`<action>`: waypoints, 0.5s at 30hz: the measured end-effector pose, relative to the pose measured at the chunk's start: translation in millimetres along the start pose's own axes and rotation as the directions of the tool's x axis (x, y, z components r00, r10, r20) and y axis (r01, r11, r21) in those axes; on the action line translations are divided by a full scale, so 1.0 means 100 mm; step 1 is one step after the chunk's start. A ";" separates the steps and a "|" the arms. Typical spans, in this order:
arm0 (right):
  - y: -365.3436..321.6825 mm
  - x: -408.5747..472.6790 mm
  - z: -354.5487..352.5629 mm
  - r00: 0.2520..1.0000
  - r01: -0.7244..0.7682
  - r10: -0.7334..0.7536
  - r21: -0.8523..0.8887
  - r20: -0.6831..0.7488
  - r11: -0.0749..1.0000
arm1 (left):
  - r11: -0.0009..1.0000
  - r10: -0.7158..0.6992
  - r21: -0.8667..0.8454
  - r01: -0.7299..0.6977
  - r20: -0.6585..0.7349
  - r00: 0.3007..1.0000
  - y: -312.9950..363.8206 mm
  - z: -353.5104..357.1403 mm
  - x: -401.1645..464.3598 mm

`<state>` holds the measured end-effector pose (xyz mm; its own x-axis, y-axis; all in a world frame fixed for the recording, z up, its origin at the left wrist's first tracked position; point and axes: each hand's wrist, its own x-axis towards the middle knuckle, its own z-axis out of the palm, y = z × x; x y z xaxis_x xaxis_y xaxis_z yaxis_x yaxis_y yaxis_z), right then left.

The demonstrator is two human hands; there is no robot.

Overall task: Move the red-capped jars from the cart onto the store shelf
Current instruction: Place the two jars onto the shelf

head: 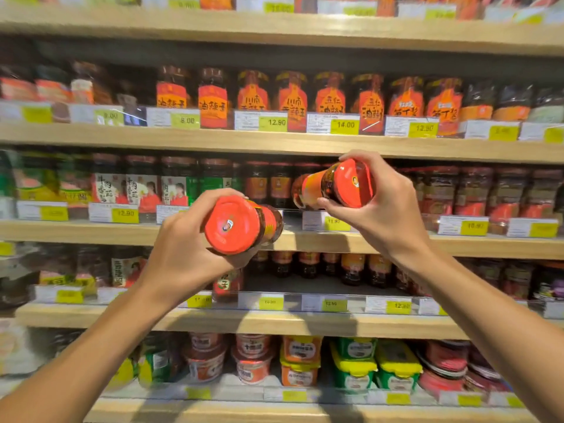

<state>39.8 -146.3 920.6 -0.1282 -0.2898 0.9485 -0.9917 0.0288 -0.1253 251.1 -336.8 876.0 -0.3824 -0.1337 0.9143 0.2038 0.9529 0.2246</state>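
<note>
My left hand (186,254) grips a red-capped jar (238,224) tipped on its side, cap toward me, in front of the middle shelf edge (305,239). My right hand (387,212) holds a second red-capped jar (335,184), also tipped with its cap facing me, higher and to the right. This second jar's base points into the shelf bay behind it, where similar dark jars with red caps (268,184) stand in a row. The cart is out of view.
Wooden store shelves fill the view, packed with jars, tubs and boxes behind yellow price tags (337,222). A gap in the row lies on the middle shelf behind my hands. The shelf below has set-back small jars (351,268) and open room in front.
</note>
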 end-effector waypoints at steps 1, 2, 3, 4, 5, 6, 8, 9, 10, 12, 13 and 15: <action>0.03 0.03 0.05 1.000 0.003 -0.003 -0.002 -0.005 1.000 | 1.000 0.007 0.020 -0.007 -0.005 1.000 -0.01 -0.03 0.04; 0.05 0.06 0.11 1.000 0.008 -0.008 -0.006 -0.007 1.000 | 0.999 0.016 0.033 -0.015 -0.006 1.000 -0.03 -0.05 0.08; 0.08 0.08 0.16 1.000 0.016 -0.016 -0.009 -0.005 1.000 | 0.999 0.023 0.036 -0.023 -0.006 1.000 -0.05 -0.07 0.11; 0.10 0.09 0.21 1.000 0.025 -0.025 -0.012 0.001 1.000 | 0.999 0.029 0.035 -0.028 -0.005 1.000 -0.06 -0.09 0.14; 0.12 0.10 0.25 0.999 0.034 -0.034 -0.016 0.009 0.999 | 0.999 0.031 0.037 -0.031 -0.003 1.000 -0.07 -0.10 0.17; 0.14 0.10 0.30 0.999 0.038 -0.038 -0.020 0.016 0.999 | 0.999 0.033 0.044 -0.033 -0.003 0.999 -0.09 -0.11 0.20; 0.16 0.13 0.36 0.999 0.034 -0.032 -0.037 0.034 0.999 | 0.997 0.039 0.068 -0.038 -0.016 0.999 -0.14 -0.11 0.25; 0.17 0.15 0.39 0.999 0.029 -0.026 -0.058 0.045 0.998 | 0.996 0.040 0.079 -0.038 -0.028 0.999 -0.17 -0.11 0.27; 0.18 0.16 0.43 0.998 0.020 -0.016 -0.085 0.057 0.996 | 0.996 0.041 0.086 -0.038 -0.040 0.998 -0.18 -0.11 0.30; 0.20 0.19 0.50 0.998 0.002 0.007 -0.129 0.069 0.992 | 0.994 0.052 0.095 -0.047 -0.051 0.997 -0.22 -0.11 0.34; 0.21 0.20 0.54 0.997 -0.009 0.019 -0.143 0.068 0.990 | 0.993 0.057 0.102 -0.051 -0.052 0.997 -0.24 -0.10 0.36; 0.23 0.21 0.61 0.997 -0.042 0.052 -0.160 0.061 0.986 | 0.991 0.066 0.123 -0.060 -0.045 0.997 -0.27 -0.10 0.39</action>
<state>15.2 -210.5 919.9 -0.1791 -0.3460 0.9210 -0.9741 0.1934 -0.1168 239.6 -370.2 908.8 -0.3273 -0.0822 0.9413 0.1142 0.9855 0.1258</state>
